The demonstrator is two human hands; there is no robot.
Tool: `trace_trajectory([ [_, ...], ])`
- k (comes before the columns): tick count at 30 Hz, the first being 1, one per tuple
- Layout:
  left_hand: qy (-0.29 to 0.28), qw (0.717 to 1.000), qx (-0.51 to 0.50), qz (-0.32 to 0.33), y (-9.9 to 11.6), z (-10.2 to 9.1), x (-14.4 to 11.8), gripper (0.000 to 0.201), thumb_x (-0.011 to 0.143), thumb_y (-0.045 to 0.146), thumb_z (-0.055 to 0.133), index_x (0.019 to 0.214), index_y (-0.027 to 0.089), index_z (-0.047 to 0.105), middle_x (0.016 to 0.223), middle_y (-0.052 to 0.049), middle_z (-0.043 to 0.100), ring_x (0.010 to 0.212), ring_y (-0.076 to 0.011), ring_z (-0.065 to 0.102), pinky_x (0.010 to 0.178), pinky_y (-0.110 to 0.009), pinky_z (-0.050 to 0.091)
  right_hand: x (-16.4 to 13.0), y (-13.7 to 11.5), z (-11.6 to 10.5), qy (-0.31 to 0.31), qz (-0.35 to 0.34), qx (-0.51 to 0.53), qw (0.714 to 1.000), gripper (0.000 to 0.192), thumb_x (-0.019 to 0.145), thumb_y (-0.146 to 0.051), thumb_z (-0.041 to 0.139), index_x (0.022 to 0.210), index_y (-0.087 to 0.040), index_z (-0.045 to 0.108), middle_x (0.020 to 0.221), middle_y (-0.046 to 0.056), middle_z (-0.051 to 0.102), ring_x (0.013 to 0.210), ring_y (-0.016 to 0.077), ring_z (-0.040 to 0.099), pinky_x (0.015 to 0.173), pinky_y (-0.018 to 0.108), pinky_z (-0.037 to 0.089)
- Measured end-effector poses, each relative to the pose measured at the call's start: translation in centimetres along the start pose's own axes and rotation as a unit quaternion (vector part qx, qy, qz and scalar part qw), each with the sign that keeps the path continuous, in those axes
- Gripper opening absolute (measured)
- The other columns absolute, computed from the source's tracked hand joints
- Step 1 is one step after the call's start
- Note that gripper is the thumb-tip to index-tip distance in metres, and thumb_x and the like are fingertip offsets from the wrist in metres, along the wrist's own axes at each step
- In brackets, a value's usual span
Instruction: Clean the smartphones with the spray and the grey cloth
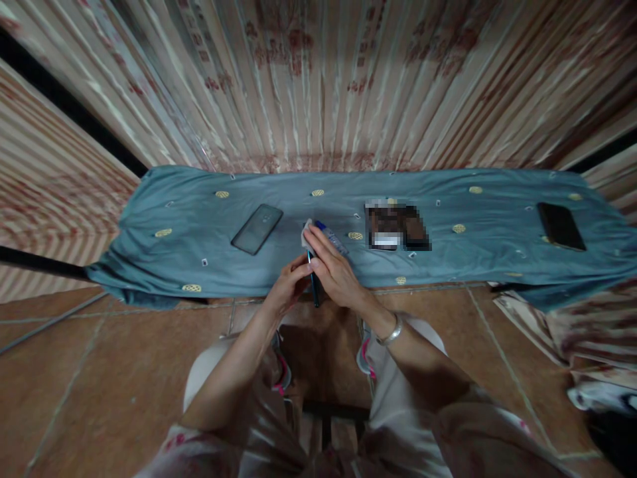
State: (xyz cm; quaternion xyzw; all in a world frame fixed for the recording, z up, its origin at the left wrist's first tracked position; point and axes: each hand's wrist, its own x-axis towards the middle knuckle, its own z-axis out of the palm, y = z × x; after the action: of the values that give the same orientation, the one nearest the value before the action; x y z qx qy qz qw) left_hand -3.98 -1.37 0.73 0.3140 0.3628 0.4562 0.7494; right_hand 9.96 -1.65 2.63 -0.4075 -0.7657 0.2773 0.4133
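Note:
A thin phone with a shiny blue edge [314, 292] stands on its edge between my two hands, over the front of the cloth-covered surface. My left hand [290, 284] is closed around its left side. My right hand [337, 273] lies along the other side, fingers together, with a crumpled white wipe [306, 234] under the fingertips against the phone's upper end. Just behind the right hand lies a clear bottle with a blue cap [329, 236], partly hidden by the fingers. A grey phone [257, 229] rests to the left, back up.
The long low surface has a blue-green patterned cloth [279, 186]. Pixelated dark items [395, 227] lie right of centre, unreadable. A black phone [561, 226] is at the far right. Pleated curtains [318, 86] hang behind; black bars [74, 99] flank the sides. Tiled floor [139, 372] lies below.

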Motion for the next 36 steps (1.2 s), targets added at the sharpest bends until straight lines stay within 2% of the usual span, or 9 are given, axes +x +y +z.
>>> trace_trajectory([
  [6,-0.024,0.999,0.017,-0.014,-0.2,0.2,-0.1,0.042,0.065,0.036,0.080,0.102,0.017,0.074,0.099,-0.006,0.075,0.098,-0.0227,0.067,0.083,-0.030,0.049,0.6,0.7,-0.3,0.014,0.019,0.005,1.000,0.055,0.101,-0.046,0.026,0.152,-0.027,0.032,0.160,0.002,0.031,0.149,0.0167,0.024,0.124,0.043,0.020],
  [15,-0.015,1.000,0.006,-0.016,0.2,0.7,-0.4,0.040,0.062,0.037,0.080,0.096,0.016,0.075,0.082,-0.005,0.075,0.091,-0.0263,0.070,0.083,-0.035,0.051,0.9,1.0,-0.1,0.031,0.044,0.023,0.998,0.057,0.101,-0.052,0.023,0.150,-0.027,0.038,0.156,0.002,0.040,0.147,0.0151,0.030,0.124,0.040,0.021],
  [19,-0.022,1.000,0.006,-0.015,0.6,0.8,-0.6,0.041,0.061,0.035,0.080,0.096,0.016,0.074,0.081,-0.005,0.075,0.090,-0.0251,0.070,0.081,-0.034,0.051,1.0,1.5,0.1,0.040,0.072,0.037,0.996,0.059,0.100,-0.054,0.024,0.148,-0.024,0.040,0.152,0.005,0.045,0.144,0.0155,0.035,0.123,0.039,0.023],
  [22,-0.027,1.000,0.002,-0.016,0.9,0.9,-0.6,0.040,0.061,0.037,0.079,0.094,0.016,0.073,0.078,-0.004,0.074,0.082,-0.0222,0.070,0.077,-0.032,0.052,1.1,1.8,0.2,0.042,0.080,0.052,0.995,0.062,0.100,-0.057,0.023,0.147,-0.022,0.043,0.151,0.006,0.046,0.144,0.0153,0.036,0.123,0.038,0.023],
  [27,-0.025,0.999,-0.020,-0.018,1.2,0.7,-0.6,0.034,0.059,0.039,0.079,0.083,0.016,0.072,0.073,-0.003,0.073,0.072,-0.0191,0.068,0.071,-0.030,0.052,1.2,1.9,0.4,0.030,0.084,0.066,0.994,0.063,0.099,-0.060,0.022,0.145,-0.025,0.046,0.152,0.004,0.045,0.144,0.0158,0.037,0.123,0.039,0.023],
  [30,-0.014,0.999,-0.032,-0.021,1.4,0.4,-0.6,0.033,0.059,0.041,0.078,0.080,0.016,0.070,0.071,-0.004,0.072,0.080,-0.0235,0.070,0.076,-0.033,0.053,1.1,1.8,0.6,0.020,0.078,0.072,0.994,0.063,0.098,-0.061,0.022,0.144,-0.026,0.048,0.152,0.004,0.045,0.144,0.0170,0.037,0.123,0.040,0.024],
  [33,-0.006,0.999,-0.037,-0.027,1.7,0.0,-0.5,0.036,0.060,0.042,0.076,0.083,0.015,0.070,0.078,-0.007,0.075,0.095,-0.0297,0.070,0.084,-0.038,0.053,1.0,1.7,0.9,0.016,0.076,0.072,0.994,0.064,0.098,-0.063,0.022,0.143,-0.026,0.049,0.152,0.004,0.046,0.143,0.0171,0.038,0.122,0.041,0.025],
  [36,-0.001,0.999,-0.042,-0.026,1.9,-0.4,-0.5,0.036,0.061,0.043,0.075,0.082,0.015,0.070,0.084,-0.009,0.076,0.102,-0.0317,0.069,0.087,-0.039,0.053,0.8,1.6,1.1,0.014,0.080,0.071,0.994,0.065,0.098,-0.063,0.023,0.142,-0.025,0.050,0.151,0.006,0.047,0.142,0.0171,0.040,0.121,0.040,0.027],
])
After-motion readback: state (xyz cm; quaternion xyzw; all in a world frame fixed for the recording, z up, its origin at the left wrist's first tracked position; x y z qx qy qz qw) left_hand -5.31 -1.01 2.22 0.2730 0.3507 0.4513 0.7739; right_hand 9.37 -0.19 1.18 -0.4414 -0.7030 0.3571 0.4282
